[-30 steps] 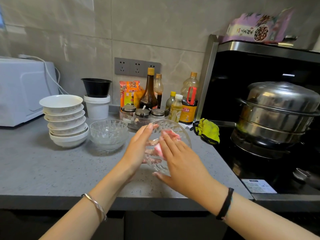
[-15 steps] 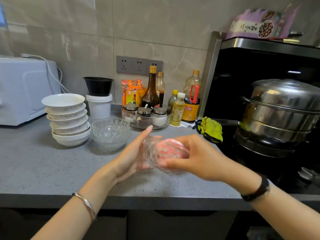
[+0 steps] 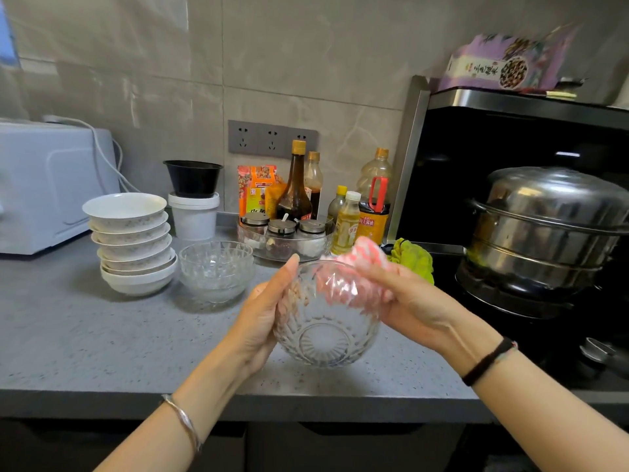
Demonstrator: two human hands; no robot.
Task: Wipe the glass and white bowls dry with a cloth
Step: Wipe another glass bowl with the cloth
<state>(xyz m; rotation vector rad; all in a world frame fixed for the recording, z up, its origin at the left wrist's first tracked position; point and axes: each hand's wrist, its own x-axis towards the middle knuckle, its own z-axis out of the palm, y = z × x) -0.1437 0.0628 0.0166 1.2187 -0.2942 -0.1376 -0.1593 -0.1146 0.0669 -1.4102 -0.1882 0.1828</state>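
A cut-glass bowl (image 3: 325, 335) is held above the grey counter, tilted with its base toward me. My left hand (image 3: 263, 311) cups its left side, fingers curled round the wall and thumb up at the rim. My right hand (image 3: 405, 301) grips a pink-and-white cloth (image 3: 367, 255) and presses it over the bowl's far rim and into its inside. More glass bowls (image 3: 216, 269) stand stacked on the counter to the left. A stack of several white bowls (image 3: 131, 240) stands beside them.
Behind are a tray of spice jars (image 3: 284, 238), sauce and oil bottles (image 3: 347, 223), a white tub (image 3: 194, 216) topped by a black bowl, and a white microwave (image 3: 44, 185). A steel steamer pot (image 3: 544, 229) sits on the hob at right, beside a yellow-green rag (image 3: 413, 258).
The bowl has been turned so its base now faces me and sits lower. My right hand has carried the cloth up over the far rim.
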